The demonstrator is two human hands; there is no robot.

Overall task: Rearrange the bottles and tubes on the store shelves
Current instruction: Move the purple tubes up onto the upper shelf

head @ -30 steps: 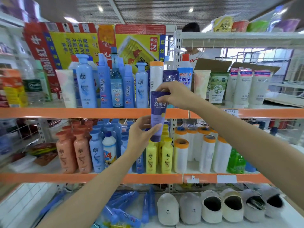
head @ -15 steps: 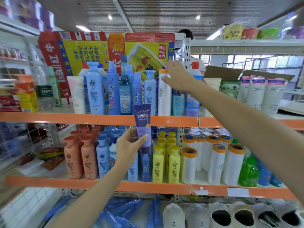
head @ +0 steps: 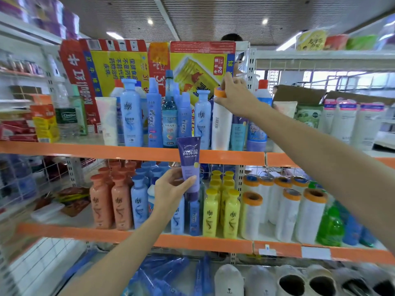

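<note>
My left hand (head: 171,190) holds a purple tube (head: 189,165) upright, cap down, in front of the orange edge of the upper shelf (head: 132,151). My right hand (head: 234,94) reaches up and grips the orange cap of a tall white bottle (head: 221,127) standing on that upper shelf. Blue bottles (head: 156,116) stand in a row to the left of the white bottle. Teal and blue tubes (head: 239,133) stand just to its right, under my forearm.
The lower shelf (head: 192,242) carries orange, blue and yellow bottles, white rolls (head: 286,210) with orange caps and a green bottle (head: 330,227). Red and yellow cartons (head: 128,67) stand behind the top row. Slippers (head: 292,283) lie on the bottom shelf. White tubes (head: 350,122) stand at the far right.
My right hand let go of the purple tube, rose to the upper shelf and closed on the white bottle's cap. My left hand kept the tube and shifted it left.
</note>
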